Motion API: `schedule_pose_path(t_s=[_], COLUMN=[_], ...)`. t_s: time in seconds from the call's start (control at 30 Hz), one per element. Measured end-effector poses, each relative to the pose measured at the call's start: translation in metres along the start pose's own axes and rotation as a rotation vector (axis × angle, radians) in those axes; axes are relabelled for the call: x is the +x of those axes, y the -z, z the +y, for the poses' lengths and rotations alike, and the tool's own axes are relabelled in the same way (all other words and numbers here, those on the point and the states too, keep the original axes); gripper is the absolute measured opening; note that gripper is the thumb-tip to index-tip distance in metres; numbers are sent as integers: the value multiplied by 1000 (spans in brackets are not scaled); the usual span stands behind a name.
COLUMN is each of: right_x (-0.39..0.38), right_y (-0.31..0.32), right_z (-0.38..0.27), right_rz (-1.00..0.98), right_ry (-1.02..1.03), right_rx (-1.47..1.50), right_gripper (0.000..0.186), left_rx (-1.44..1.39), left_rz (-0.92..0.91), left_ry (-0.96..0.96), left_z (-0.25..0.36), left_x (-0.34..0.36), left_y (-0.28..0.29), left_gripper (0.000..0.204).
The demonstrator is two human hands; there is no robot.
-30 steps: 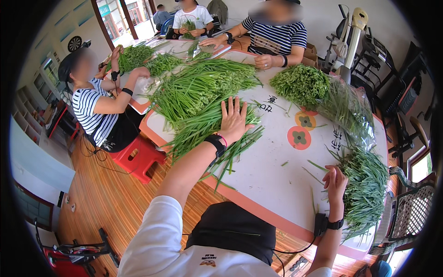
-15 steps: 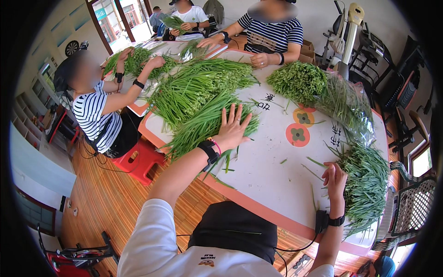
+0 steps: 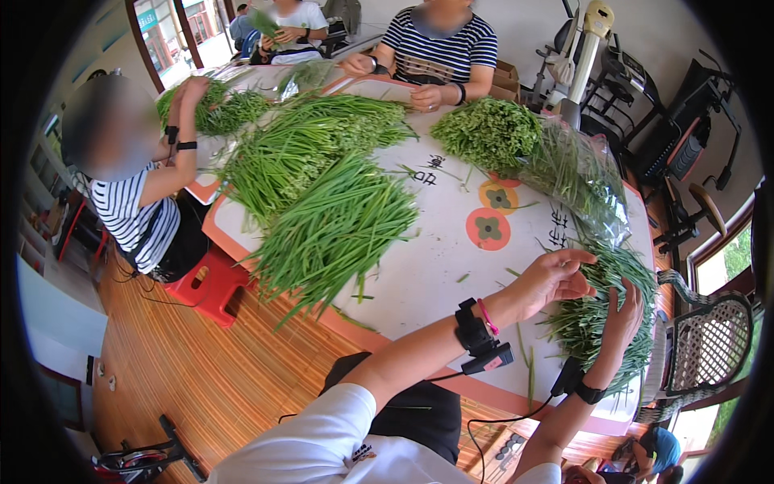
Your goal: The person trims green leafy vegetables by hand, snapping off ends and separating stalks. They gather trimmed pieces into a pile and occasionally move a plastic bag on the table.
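Note:
At the table's right end lies a pile of dark green chives (image 3: 591,327). My left hand (image 3: 552,284) hovers at the pile's left edge, its fingers loosely bent and apart, with nothing seen in them. Over the right part of the same pile is my right hand (image 3: 622,319), touching the leaves with its fingers extended; its palm side is hidden. A loose heap of brighter green chives (image 3: 334,230) lies left of the middle, out of reach of either hand now. Beyond that heap are green stalks with buds (image 3: 314,141).
A bunch of budded stalks (image 3: 488,137) and a clear plastic bag (image 3: 592,173) of greens lie at the table's far right. Cables hang from my wrist devices. Co-workers sit at the far and left sides; a wicker chair (image 3: 709,339) stands to the right.
My left hand has left the chive heap and swung right to the other pile. My right hand has moved onto that pile. The view has shifted right.

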State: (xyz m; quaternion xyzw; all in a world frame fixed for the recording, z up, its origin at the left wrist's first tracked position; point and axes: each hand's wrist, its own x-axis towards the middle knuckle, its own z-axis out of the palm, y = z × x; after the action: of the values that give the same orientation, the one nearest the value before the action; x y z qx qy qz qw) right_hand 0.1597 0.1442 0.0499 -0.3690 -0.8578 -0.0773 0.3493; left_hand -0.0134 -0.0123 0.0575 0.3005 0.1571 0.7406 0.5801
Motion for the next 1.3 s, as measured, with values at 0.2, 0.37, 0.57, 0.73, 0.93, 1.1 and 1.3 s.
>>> schedule_pose_path(t_s=[0.2,0.37,0.57,0.73,0.93,1.1,1.3], right_x=[-18,-15,-8,0,8,4,-8], right_y=[-20,-7,-19,-18,-7,-3,-5], right_z=[43,25,17,9,-18,-57,-83], right_rz=[-220,-157,-104,10,53,46,-106], right_ry=[-94,-125,-5,-34,7,179,211], right_rx=[-2,-76,-68,-102,140,417,586], right_gripper=[25,14,6,9,12,16,15], left_rx=[-529,-466,-377,-352,-296,79,5], left_rz=[209,214,243,249,287,189,244], left_ry=[86,48,39,47,74,64,-74], left_z=[-59,-59,-56,-54,-49,-51,-59], left_x=[1,-1,-4,2,0,-3,-2], left_y=[72,76,82,81,73,65,58], left_gripper=[29,33,37,36,39,38,32])
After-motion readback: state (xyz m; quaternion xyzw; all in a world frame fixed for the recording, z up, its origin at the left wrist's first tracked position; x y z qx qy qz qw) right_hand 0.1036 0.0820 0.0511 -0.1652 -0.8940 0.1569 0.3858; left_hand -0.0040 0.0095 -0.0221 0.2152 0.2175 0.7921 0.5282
